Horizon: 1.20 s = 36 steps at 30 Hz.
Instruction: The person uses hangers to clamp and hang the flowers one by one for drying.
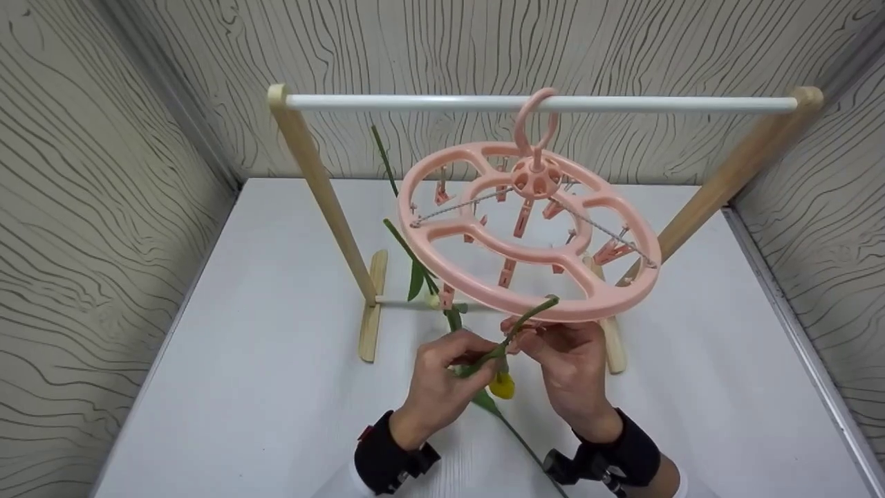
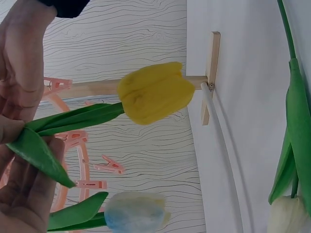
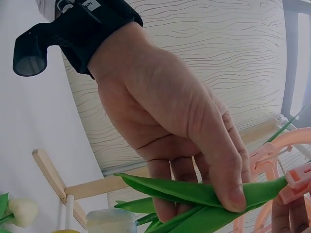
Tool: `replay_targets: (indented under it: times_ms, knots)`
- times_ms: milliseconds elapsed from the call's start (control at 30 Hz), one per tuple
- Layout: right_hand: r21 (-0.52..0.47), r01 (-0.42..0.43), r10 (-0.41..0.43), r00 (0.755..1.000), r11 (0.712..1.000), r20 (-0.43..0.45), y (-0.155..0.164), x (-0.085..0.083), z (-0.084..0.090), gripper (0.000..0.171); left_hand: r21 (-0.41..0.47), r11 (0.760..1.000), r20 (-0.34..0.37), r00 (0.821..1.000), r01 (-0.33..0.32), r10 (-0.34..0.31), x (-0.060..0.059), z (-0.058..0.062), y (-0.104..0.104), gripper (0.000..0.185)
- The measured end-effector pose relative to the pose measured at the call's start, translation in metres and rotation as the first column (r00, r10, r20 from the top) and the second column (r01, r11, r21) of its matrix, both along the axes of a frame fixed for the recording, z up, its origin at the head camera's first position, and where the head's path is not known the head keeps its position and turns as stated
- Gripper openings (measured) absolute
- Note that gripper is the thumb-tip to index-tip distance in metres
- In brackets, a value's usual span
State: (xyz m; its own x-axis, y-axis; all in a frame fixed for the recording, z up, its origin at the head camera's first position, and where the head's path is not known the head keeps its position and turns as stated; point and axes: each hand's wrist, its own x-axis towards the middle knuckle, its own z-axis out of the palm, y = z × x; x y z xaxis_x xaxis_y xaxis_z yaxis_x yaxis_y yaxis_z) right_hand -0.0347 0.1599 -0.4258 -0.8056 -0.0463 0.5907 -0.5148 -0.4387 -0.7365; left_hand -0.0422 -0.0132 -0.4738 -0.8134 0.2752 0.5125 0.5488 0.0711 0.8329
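Note:
A yellow tulip (image 1: 502,386) hangs bloom-down under the near rim of the pink round hanger (image 1: 477,278). My left hand (image 1: 442,377) pinches its green leaves and stem between thumb and fingers, seen close in the right wrist view around the leaves (image 3: 214,213). The stem's cut end rises in front of the rim. Beside it, my right hand (image 1: 570,370) grips a pink clothespin (image 3: 295,183) of the hanger, right at the stem. Part of that clothespin is hidden by the fingers. The yellow bloom (image 2: 155,93) shows whole in the left wrist view.
The hanger hooks over a white bar (image 1: 415,102) on wooden legs (image 1: 321,197). Other clothespins (image 1: 522,218) dangle from it. A pale blue-white tulip (image 2: 136,212) hangs bloom-down nearby. A whitish tulip (image 2: 287,213) lies on the white table (image 1: 263,387). Patterned walls surround the table.

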Motion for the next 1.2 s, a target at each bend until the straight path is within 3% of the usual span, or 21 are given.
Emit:
replay_targets:
  times_ms: [300,567,900,1200]
  knots:
    - [0.002,-0.019,0.019,1.000,1.000,-0.020,-0.003,-0.001,-0.006,0.033,0.014,1.000,0.003,1.000,0.000,0.000,-0.001,0.000,0.001,0.013]
    - [0.111,0.051,-0.053,0.999,0.993,0.012,-0.002,0.002,-0.005,0.029,0.018,1.000,-0.009,1.000,0.012,-0.012,-0.002,-0.003,-0.001,0.012]
    - [0.213,0.118,-0.138,0.987,0.970,0.085,0.000,0.007,-0.009,0.048,-0.006,1.000,0.004,1.000,-0.011,0.011,0.000,-0.005,-0.003,0.016]
    - [0.271,0.128,-0.147,0.988,0.954,0.054,0.005,0.011,-0.021,0.053,-0.003,0.999,-0.007,0.999,-0.035,0.035,0.000,-0.009,-0.010,0.015]
